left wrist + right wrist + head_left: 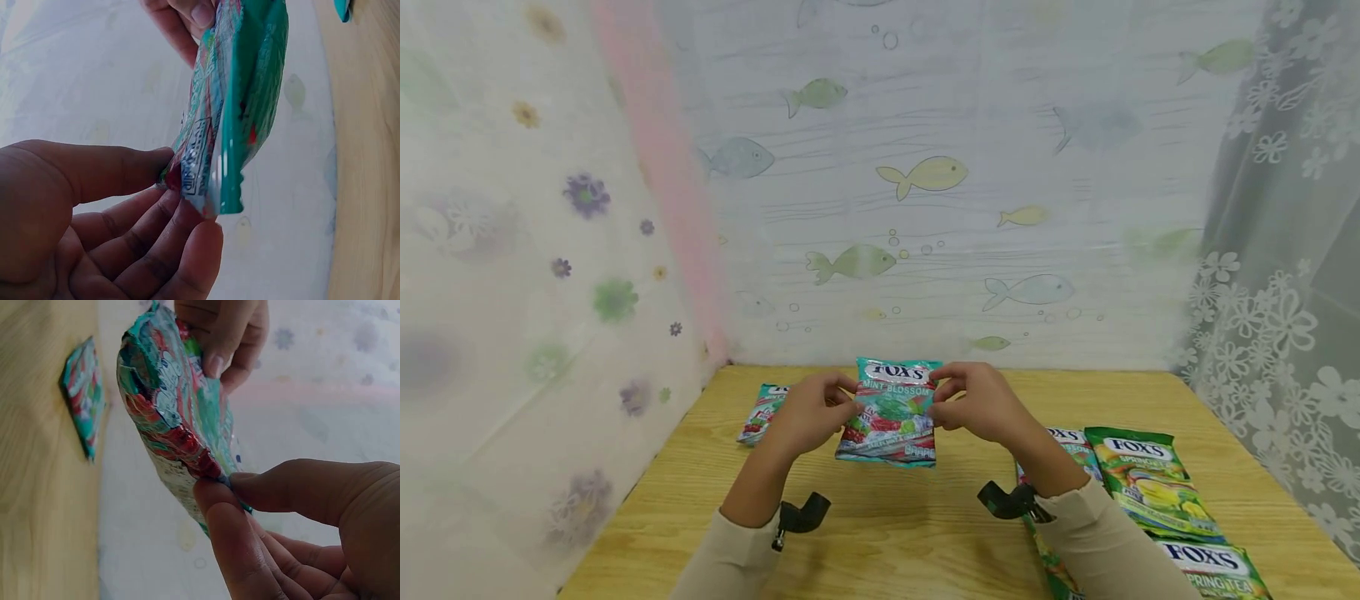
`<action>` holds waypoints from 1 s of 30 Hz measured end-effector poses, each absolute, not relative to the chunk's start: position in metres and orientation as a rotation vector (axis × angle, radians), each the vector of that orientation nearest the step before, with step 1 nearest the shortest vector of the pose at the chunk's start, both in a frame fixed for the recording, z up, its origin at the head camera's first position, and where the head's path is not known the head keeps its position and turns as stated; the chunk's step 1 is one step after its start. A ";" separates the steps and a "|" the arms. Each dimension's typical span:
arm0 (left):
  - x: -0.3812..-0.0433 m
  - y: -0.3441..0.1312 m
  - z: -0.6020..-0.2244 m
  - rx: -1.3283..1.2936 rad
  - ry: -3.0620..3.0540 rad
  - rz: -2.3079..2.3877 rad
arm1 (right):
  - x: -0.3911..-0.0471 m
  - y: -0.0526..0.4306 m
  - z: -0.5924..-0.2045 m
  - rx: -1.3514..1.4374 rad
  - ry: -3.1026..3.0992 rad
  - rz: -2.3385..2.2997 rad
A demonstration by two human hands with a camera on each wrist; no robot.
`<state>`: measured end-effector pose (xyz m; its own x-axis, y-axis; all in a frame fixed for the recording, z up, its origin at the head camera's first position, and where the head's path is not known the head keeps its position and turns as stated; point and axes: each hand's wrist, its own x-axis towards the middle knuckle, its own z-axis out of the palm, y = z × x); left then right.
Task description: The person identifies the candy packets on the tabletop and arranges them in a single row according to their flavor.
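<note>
A teal and red candy bag (891,412) labelled FOX'S Mint Blossom is held up above the table, its printed front toward the head camera. My left hand (816,412) pinches its left side between thumb and fingers. On the opposite side, my right hand (977,404) pinches the edge the same way. The left wrist view shows the bag (215,112) nearly edge-on, with the left thumb (125,167) pressed on its side. From the right wrist, the bag (178,412) looks plump, and the right thumb (281,487) and forefinger grip its edge.
Another Mint Blossom bag (763,414) lies at the table's left, partly behind my left hand. At the right are a Mint Blossom bag (1075,450) and green Spring Tea bags (1153,483), partly covered by my right arm. Patterned curtains (962,225) border the wooden table (887,533).
</note>
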<state>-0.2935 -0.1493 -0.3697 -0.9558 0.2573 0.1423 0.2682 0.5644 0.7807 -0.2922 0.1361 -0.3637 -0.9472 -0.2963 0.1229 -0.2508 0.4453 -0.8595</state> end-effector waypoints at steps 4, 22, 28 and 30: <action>-0.296 -0.153 -0.370 -0.418 -2.737 -1.382 | -0.297 0.129 -0.367 -0.464 2.615 -1.607; -0.317 -0.171 -0.388 -0.275 -2.614 -1.438 | -0.317 0.095 -0.377 -0.388 2.624 -1.734; -0.322 -0.173 -0.395 -0.216 -2.613 -1.458 | -0.322 0.085 -0.381 -0.361 2.637 -1.774; -0.324 -0.174 -0.397 -0.203 -2.610 -1.467 | -0.325 0.082 -0.384 -0.345 2.645 -1.787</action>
